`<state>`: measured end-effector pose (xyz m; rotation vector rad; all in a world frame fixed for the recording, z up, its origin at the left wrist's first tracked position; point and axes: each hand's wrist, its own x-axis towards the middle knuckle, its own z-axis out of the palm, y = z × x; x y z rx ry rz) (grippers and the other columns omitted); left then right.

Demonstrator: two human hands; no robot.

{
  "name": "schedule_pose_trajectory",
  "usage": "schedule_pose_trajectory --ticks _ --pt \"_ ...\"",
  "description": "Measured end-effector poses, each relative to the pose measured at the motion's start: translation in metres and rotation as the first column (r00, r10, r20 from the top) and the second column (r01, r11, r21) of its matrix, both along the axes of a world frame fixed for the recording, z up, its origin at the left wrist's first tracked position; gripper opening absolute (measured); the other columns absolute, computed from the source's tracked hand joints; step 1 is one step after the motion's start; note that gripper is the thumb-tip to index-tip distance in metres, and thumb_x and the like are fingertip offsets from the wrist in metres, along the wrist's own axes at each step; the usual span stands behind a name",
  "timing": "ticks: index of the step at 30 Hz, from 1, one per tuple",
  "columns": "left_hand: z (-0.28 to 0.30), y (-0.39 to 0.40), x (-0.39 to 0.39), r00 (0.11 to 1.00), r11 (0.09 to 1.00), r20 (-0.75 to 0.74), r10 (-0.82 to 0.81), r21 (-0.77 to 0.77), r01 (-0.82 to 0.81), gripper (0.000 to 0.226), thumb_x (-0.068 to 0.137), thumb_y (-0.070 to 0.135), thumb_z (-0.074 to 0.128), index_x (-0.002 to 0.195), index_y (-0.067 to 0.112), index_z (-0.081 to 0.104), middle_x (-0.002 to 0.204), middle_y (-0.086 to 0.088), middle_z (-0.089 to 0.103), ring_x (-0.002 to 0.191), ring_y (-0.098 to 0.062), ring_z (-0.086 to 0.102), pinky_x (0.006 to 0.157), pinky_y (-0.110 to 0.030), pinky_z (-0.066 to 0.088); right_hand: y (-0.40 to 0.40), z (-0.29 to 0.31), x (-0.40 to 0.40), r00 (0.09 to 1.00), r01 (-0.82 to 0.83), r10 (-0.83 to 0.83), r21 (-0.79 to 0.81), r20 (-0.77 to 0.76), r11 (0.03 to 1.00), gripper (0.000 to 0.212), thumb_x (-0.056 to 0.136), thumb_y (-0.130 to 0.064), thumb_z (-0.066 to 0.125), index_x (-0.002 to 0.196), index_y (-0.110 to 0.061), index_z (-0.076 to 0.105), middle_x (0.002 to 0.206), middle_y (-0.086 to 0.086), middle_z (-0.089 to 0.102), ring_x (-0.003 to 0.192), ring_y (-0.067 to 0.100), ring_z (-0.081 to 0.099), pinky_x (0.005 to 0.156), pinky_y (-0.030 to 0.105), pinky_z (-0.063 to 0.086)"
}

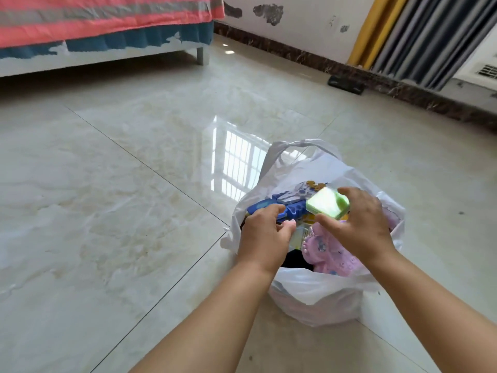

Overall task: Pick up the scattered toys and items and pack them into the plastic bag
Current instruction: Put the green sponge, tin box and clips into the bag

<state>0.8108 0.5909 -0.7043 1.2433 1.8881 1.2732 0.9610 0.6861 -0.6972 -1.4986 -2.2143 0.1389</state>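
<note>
The white plastic bag [317, 294] stands open on the tiled floor [121, 197], full of toys. Above its mouth, the right hand [357, 224] pinches a green box [328, 203]; the left hand's [265, 232] grip curls round a blue toy [271, 208] at the bag's left rim.

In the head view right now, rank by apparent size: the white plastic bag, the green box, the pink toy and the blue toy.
1. white plastic bag
2. pink toy
3. blue toy and green box: too close to rank, since hands partly cover both.
</note>
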Motion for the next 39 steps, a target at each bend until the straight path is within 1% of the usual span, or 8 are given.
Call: schedule_pose_trajectory --ticks 4,9,18,24,29,33,36,39 --pt "0.0 0.0 -0.002 0.999 0.997 0.005 -0.052 -0.05 0.053 0.043 0.083 0.01 0.063 0.125 0.015 0.056 0.104 0.0 0.066 0.081 -0.005 0.061 0.076 -0.006 0.042 0.0 -0.006 0.0 1.0 -0.007 0.007 -0.034 -0.022 0.999 0.065 0.069 -0.034 0.075 0.124 -0.012 0.048 0.118 0.01 0.056 0.111 0.029 0.047 0.094 0.04 0.036" --pt "0.006 -0.022 -0.017 0.992 0.999 -0.121 -0.033 -0.047 0.028 0.038 0.079 0.023 0.067 0.117 0.024 0.061 0.114 0.005 0.063 0.093 -0.013 0.061 0.088 -0.031 0.049 -0.02 0.002 -0.011 0.991 -0.125 0.126 0.023 -0.047 0.992 0.061 0.07 -0.026 0.076 0.123 -0.01 0.051 0.117 0.01 0.058 0.11 0.027 0.049 0.092 0.037 0.038" --pt "0.004 -0.129 -0.074 0.961 0.983 -0.274 0.039 -0.165 -0.087 0.026 0.083 0.036 0.06 0.109 0.032 0.062 0.093 0.012 0.064 0.078 -0.005 0.06 0.077 -0.026 0.049 -0.098 0.021 -0.071 0.899 -0.412 0.403 -0.021 -0.17 0.911 0.033 0.071 -0.014 0.076 0.101 -0.01 0.064 0.092 0.003 0.066 0.09 0.023 0.06 0.078 0.03 0.043" --pt "-0.015 -0.232 -0.118 0.935 0.903 -0.317 0.159 -0.336 -0.268 0.023 0.084 0.038 0.059 0.106 0.033 0.062 0.092 0.017 0.062 0.079 0.0 0.059 0.076 -0.021 0.046 -0.167 0.005 -0.129 0.761 -0.643 0.614 -0.115 -0.21 0.757 0.032 0.07 -0.022 0.078 0.099 -0.016 0.065 0.088 -0.008 0.062 0.088 0.015 0.058 0.078 0.028 0.044" --pt "-0.028 -0.317 -0.141 0.897 0.785 -0.34 0.283 -0.455 -0.42 0.022 0.083 0.036 0.06 0.104 0.031 0.063 0.093 0.017 0.061 0.081 -0.003 0.059 0.078 -0.024 0.047 -0.229 -0.015 -0.171 0.578 -0.815 0.801 -0.174 -0.158 0.553 0.03 0.074 -0.028 0.073 0.101 -0.016 0.064 0.091 -0.015 0.058 0.09 0.013 0.057 0.075 0.023 0.041" --pt "-0.041 -0.371 -0.155 0.84 0.67 -0.435 0.323 -0.522 -0.528 0.028 0.086 0.039 0.055 0.114 0.037 0.055 0.115 0.02 0.053 0.101 0.0 0.052 0.065 -0.007 0.031 -0.267 -0.029 -0.2 0.447 -0.886 0.883 -0.207 -0.142 0.415 0.034 0.074 -0.037 0.06 0.102 -0.018 0.063 0.093 -0.021 0.056 0.091 0.008 0.055 0.075 0.014 0.037" --pt "-0.066 -0.402 -0.171 0.81 0.602 -0.466 0.354 -0.55 -0.579 0.042 0.083 0.039 0.056 0.124 0.034 0.049 0.125 0.017 0.045 0.12 -0.006 0.042 0.089 -0.023 0.039 -0.29 -0.036 -0.221 0.394 -0.907 0.904 -0.231 -0.168 0.353 0.035 0.074 -0.037 0.058 0.103 -0.019 0.063 0.095 -0.021 0.056 0.095 0.007 0.054 0.076 0.009 0.034" --pt "-0.088 -0.423 -0.186 0.799 0.538 -0.506 0.325 -0.596 -0.596 0.054 0.082 0.039 0.058 0.132 0.027 0.041 0.136 0.009 0.036 0.126 -0.013 0.035 0.098 -0.026 0.033 -0.306 -0.044 -0.236 0.356 -0.921 0.918 -0.23 -0.174 0.314 0.035 0.073 -0.037 0.058 0.103 -0.018 0.064 0.097 -0.015 0.063 0.095 0.01 0.057 0.077 0.017 0.039"
